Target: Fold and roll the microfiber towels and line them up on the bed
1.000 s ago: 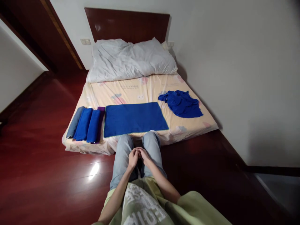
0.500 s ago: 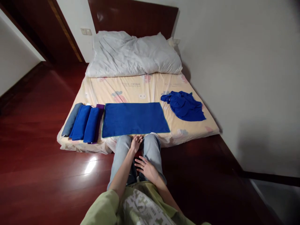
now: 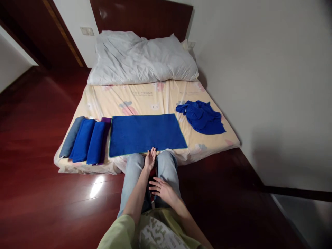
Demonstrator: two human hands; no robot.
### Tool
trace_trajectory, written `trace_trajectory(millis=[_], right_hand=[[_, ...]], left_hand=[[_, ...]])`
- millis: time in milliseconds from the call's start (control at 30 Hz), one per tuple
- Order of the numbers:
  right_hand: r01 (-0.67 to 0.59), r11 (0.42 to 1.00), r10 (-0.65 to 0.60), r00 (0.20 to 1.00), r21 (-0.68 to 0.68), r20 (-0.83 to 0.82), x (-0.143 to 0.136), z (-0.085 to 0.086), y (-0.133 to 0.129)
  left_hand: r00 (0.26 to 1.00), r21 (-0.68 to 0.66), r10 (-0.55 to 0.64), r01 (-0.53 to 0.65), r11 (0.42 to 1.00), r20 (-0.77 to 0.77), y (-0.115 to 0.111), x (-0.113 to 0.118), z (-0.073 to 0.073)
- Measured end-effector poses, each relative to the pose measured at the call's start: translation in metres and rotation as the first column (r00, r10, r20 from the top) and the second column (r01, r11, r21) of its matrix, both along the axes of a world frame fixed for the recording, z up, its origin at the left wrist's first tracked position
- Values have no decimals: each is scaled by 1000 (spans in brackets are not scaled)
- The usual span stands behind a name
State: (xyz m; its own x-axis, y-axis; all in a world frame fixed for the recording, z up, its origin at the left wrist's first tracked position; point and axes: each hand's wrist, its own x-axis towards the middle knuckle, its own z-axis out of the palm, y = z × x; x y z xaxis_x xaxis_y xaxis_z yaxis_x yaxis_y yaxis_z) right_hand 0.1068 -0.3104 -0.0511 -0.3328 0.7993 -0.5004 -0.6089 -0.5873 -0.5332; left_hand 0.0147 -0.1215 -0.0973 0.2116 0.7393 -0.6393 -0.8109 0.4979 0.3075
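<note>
A blue towel (image 3: 146, 133) with a thin green edging lies spread flat on the bed, just beyond my knees. My left hand (image 3: 150, 158) is open, palm up between my knees, its fingertips at the towel's near edge; it holds nothing. Closer to my body, my right hand (image 3: 163, 190) is open with its fingers spread, above my right thigh and holding nothing. To the right of the flat towel lies a crumpled blue cloth (image 3: 203, 117). On the left are several folded or rolled towels: a grey-blue one (image 3: 72, 137), blue ones (image 3: 95, 142) and a purple one (image 3: 105, 138) partly covered.
The bed (image 3: 145, 98) has a pale yellow printed sheet. A white quilt (image 3: 142, 62) is bunched against the dark wooden headboard (image 3: 145, 17). A wall (image 3: 264, 86) runs along the right side, and dark red flooring (image 3: 52, 197) surrounds the bed.
The view has shifted slightly, so the bed's left side sits further left and lower. My left hand has moved a little toward the flat towel's near edge; both hands stay open.
</note>
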Motion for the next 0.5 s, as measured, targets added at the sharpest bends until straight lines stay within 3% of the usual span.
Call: trace_trajectory(millis=[100, 167, 233, 333, 433, 500], right_hand=[[-9, 1000, 5, 993, 29, 120, 22, 19, 38], [19, 997, -39, 959, 74, 282, 42, 33, 82], [75, 984, -143, 875, 162, 462, 61, 46, 140], [-22, 947, -216, 697, 321, 684, 80, 60, 245], [-293, 858, -271, 439, 422, 857, 81, 63, 352], [-469, 787, -320, 246, 401, 915, 72, 58, 415]], left_hand=[[1000, 22, 26, -26, 999, 1, -4, 2, -4], [999, 33, 42, -42, 999, 1, -5, 3, -7], [998, 26, 57, -57, 998, -6, -5, 6, -9], [996, 5, 81, -81, 997, -22, -4, 9, -11], [995, -11, 93, -93, 996, -26, -4, 11, -15], [994, -34, 105, -106, 994, -16, -4, 12, -19]])
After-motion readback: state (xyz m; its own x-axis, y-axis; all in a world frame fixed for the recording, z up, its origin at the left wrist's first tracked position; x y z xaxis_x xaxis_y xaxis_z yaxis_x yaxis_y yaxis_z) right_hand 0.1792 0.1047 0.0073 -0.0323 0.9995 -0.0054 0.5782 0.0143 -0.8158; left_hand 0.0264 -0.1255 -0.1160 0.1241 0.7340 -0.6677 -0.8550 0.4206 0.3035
